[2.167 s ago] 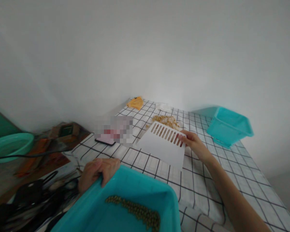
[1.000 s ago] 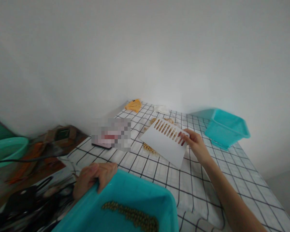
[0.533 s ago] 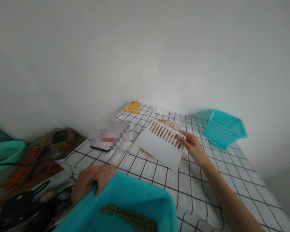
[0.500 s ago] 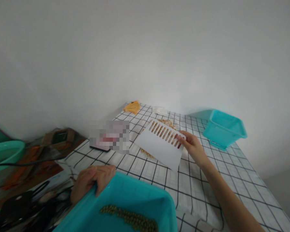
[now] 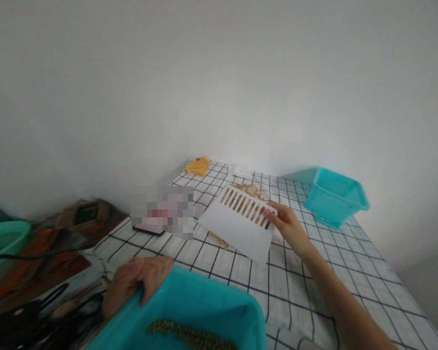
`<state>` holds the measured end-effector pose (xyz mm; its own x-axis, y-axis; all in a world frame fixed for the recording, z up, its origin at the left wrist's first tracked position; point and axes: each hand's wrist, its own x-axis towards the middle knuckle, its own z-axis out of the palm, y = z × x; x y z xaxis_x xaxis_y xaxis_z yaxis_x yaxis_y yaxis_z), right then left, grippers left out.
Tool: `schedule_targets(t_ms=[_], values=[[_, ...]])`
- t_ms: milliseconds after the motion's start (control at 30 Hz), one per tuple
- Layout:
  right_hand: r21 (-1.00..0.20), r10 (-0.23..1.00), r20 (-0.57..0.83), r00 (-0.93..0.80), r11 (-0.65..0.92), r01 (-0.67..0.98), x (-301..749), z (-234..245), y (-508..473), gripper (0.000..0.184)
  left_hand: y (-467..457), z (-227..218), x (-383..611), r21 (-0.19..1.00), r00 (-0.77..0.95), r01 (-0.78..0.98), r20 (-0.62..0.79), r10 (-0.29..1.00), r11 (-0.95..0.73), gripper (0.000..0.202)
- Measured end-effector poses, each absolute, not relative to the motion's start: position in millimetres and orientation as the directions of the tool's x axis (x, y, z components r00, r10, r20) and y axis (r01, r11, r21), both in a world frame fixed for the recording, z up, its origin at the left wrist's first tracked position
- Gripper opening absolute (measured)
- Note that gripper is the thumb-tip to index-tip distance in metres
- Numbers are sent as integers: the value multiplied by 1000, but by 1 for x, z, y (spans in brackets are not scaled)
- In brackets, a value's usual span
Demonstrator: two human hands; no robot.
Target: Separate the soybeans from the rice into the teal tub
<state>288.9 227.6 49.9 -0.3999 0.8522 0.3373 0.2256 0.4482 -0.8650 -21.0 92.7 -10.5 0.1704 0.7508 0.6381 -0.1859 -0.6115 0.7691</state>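
Observation:
My left hand is closed around the left rim of a turquoise plastic tub at the near edge of the view. Small round green beans lie in the bottom of the tub. With thumb and fingers, my right hand pinches the right corner of a thin white slotted plastic sheet. Held tilted, the sheet is over yellowish grains on the checked cloth, hiding part of them; more grains show past its lower left edge. Whether the sheet touches the cloth I cannot tell.
A second turquoise basket stands at the right rear of the checked tablecloth. An orange cloth and a white cloth lie at the back. A partly pixelated phone-like device sits left. Beyond the left edge are a green basin and clutter.
The scene sits slightly lower and further left in the view. Both hands keep their grips, on the tub rim and the slotted sheet.

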Motion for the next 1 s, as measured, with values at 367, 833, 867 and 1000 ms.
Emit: schedule_targets(t_ms=[367, 833, 867, 1000], values=[[-826, 854, 347, -388, 474, 304, 291, 43, 231, 38, 92, -19, -18, 770, 89, -200, 630, 772, -606, 62], [-832, 844, 353, -404, 480, 276, 289, 44, 230, 37, 94, -19, -23, 793, 122, -240, 597, 793, -560, 66], [-845, 843, 351, -408, 473, 250, 289, 44, 230, 37, 94, -19, -24, 799, 132, -237, 590, 796, -553, 67], [-858, 864, 364, -348, 457, 236, 289, 45, 230, 39, 94, -18, -25, 804, 159, -226, 587, 794, -549, 68]])
